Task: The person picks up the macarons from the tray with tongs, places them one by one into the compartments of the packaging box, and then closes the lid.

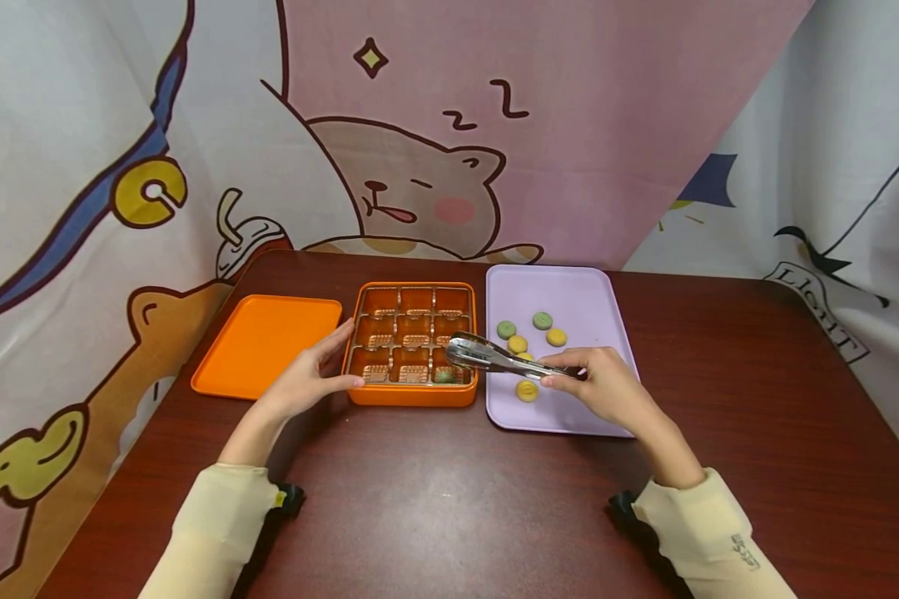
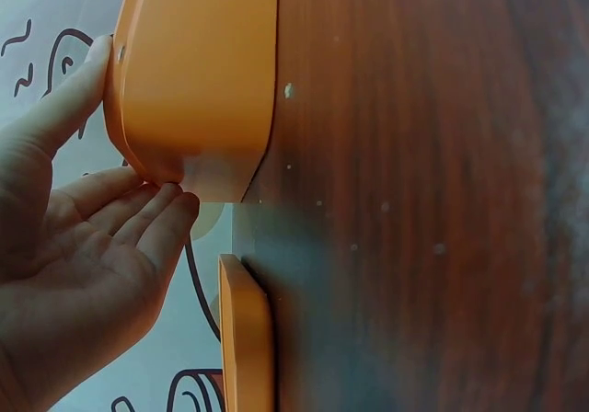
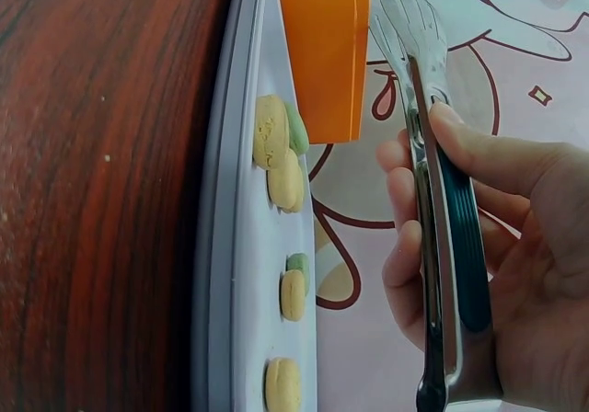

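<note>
An orange box (image 1: 412, 393) with a grid of compartments stands on the table, seen from the side as the orange box (image 2: 198, 72) in the left wrist view. One green cookie (image 1: 444, 375) lies in its near right compartment. My left hand (image 1: 309, 374) rests flat against the box's left side, fingers (image 2: 138, 214) straight at its near corner. My right hand (image 1: 603, 384) grips metal tongs (image 1: 487, 356), whose tips hover over the box's right edge. In the right wrist view the tongs (image 3: 433, 182) sit between thumb and fingers. Several yellow and green cookies (image 1: 528, 334) lie on a lilac tray (image 1: 569, 291).
An orange lid (image 1: 265, 341) lies left of the box, its edge showing as the orange lid (image 2: 247, 338) in the left wrist view. The lilac tray (image 3: 230, 274) holds cookies (image 3: 281, 154). A dark wooden table (image 1: 457, 499) is backed by cartoon-printed cloth.
</note>
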Available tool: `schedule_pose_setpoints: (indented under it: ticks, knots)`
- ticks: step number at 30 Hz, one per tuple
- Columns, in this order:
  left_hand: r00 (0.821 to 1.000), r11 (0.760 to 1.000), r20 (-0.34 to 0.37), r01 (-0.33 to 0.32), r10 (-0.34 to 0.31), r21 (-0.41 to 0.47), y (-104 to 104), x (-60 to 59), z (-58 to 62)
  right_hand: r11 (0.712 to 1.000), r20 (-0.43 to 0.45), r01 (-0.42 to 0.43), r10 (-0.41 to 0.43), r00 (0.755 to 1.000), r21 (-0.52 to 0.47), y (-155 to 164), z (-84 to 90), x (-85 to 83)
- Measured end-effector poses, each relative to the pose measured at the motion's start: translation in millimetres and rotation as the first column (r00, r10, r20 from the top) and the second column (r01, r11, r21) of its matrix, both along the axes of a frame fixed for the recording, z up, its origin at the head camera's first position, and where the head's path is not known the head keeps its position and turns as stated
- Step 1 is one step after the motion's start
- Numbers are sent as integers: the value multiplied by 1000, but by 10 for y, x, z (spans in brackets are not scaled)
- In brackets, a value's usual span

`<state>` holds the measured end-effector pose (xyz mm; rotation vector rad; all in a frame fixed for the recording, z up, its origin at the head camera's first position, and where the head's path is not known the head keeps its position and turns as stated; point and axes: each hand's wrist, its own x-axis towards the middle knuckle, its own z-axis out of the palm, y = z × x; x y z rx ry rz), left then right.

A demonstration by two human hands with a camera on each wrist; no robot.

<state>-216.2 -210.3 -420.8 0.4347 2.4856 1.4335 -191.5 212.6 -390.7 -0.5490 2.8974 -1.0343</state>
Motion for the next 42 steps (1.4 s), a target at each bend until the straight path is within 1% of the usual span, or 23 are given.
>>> schedule_pose_setpoints:
  ticks: [6,10,15,25,32,42]
  knots:
    - [1000,1000,5,4,-4,-2,-1,2,7,1000,-16,-8,8,1000,7,18,13,4]
    - [1000,1000,9,4,-4,-14,-2,4,10,1000,-22,-10,10,1000,-15,44,1,13]
    - [1000,1000,11,2,-2,-18,0,4,9,999,-17,13,-13,1000,-34,87,-19,23]
    - [1000,1000,14,8,-8,-14,-6,11,14,998,-20,48,-49,999,-26,210,-6,54]
    - [1000,1000,21,3,-3,2,5,15,19,997,15,70,-69,997,-29,303,33,110]
    - [1000,1000,27,0,-1,7,7,11,13,996,-14,84,-84,996,-18,444,-11,167]
